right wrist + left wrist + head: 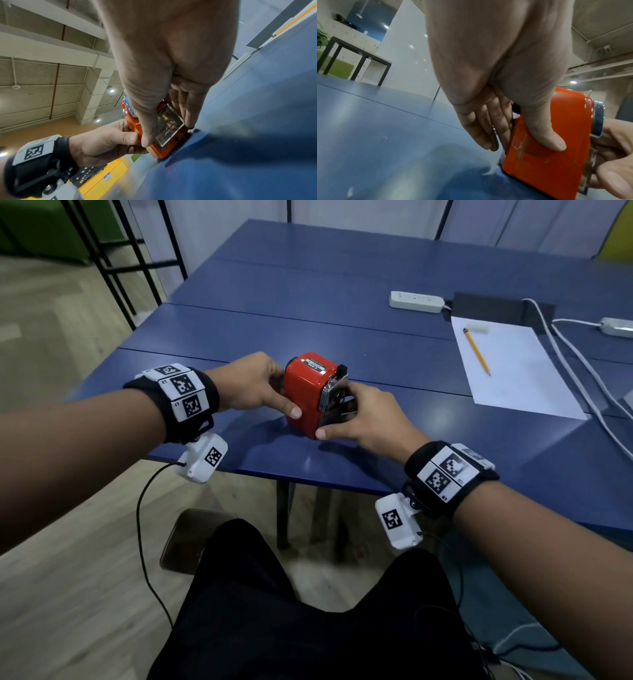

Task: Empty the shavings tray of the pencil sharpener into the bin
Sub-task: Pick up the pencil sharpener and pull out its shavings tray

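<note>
A red pencil sharpener (308,392) stands on the blue table (308,302), near its front edge. My left hand (279,392) grips the rear of its body, with the thumb (544,135) on the near side and the fingers (488,128) behind. My right hand (342,416) is at the chrome front end. Its thumb (147,135) and fingers (188,119) pinch the two sides of the clear shavings tray (169,125). The tray sits in the body and shows dark shavings inside. A dark bin (191,539) stands on the floor under the table edge.
A white sheet of paper (513,371) lies at the right with a yellow pencil (476,350) and an eraser (478,328) on it. Behind it are a white power strip (416,301), a black box (493,306) and white cables (575,364).
</note>
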`<act>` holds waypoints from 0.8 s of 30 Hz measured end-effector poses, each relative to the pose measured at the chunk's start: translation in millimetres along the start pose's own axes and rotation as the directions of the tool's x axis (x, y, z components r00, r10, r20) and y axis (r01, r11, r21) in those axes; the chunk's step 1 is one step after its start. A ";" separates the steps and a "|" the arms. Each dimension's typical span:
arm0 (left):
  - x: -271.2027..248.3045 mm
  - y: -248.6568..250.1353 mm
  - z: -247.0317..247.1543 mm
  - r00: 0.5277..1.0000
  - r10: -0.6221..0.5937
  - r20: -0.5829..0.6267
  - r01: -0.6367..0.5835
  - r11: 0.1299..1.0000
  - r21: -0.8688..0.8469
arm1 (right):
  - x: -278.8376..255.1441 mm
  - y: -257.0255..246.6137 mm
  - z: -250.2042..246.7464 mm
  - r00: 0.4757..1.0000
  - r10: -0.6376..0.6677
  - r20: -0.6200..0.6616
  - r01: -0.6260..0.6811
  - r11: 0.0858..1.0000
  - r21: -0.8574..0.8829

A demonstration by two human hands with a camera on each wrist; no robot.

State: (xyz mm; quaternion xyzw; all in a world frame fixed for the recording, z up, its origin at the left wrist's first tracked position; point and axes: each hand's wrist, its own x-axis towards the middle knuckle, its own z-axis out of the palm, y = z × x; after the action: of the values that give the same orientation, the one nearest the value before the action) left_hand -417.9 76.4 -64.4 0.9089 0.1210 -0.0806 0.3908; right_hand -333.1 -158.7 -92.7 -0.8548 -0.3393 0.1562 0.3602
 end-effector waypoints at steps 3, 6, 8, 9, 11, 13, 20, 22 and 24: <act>-3.0 1.8 -2.7 1.000 -0.020 0.021 0.019 0.999 0.038 | -0.7 -2.5 -0.7 1.000 0.001 -0.004 -0.001 0.999 -0.043; -11.6 13.4 -16.4 0.998 -0.052 0.025 0.037 0.906 0.422 | -6.3 -0.5 0.3 1.000 0.027 -0.012 -0.028 0.997 -0.074; -19.2 24.2 -30.8 0.996 -0.010 -0.091 0.062 0.797 0.601 | -14.5 1.7 2.0 0.998 0.051 -0.041 -0.055 0.994 -0.093; -23.4 30.8 -37.9 0.990 0.030 -0.136 0.057 0.804 0.592 | -19.3 1.4 3.1 0.997 0.054 -0.057 -0.060 0.993 -0.105; -28.9 45.1 -48.1 0.985 0.114 -0.130 -0.030 0.855 0.519 | -27.0 -2.2 7.1 0.995 0.049 -0.082 -0.058 0.993 -0.107; -27.0 60.9 -49.2 0.980 0.201 0.000 -0.169 0.825 0.539 | -30.0 -8.9 12.9 0.993 0.045 -0.105 -0.056 0.993 -0.105; 1.9 84.1 -8.5 0.952 0.179 0.248 -0.305 0.583 0.753 | -21.5 -12.9 26.2 0.972 0.081 -0.220 -0.095 0.994 -0.055; 6.4 84.3 -6.4 0.950 0.200 0.240 -0.312 0.565 0.764 | -18.3 -10.5 27.6 0.966 0.088 -0.242 -0.106 0.992 -0.062; 8.7 84.6 -6.9 0.952 0.201 0.231 -0.305 0.558 0.772 | -16.0 -8.7 28.5 0.964 0.086 -0.252 -0.108 0.991 -0.076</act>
State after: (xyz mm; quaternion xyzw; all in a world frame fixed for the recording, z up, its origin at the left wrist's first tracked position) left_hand -385.2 26.5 -3.4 0.9881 -0.0830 -0.1219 -0.0440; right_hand -363.3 -150.8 -105.8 -0.8985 -0.2560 0.0501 0.3531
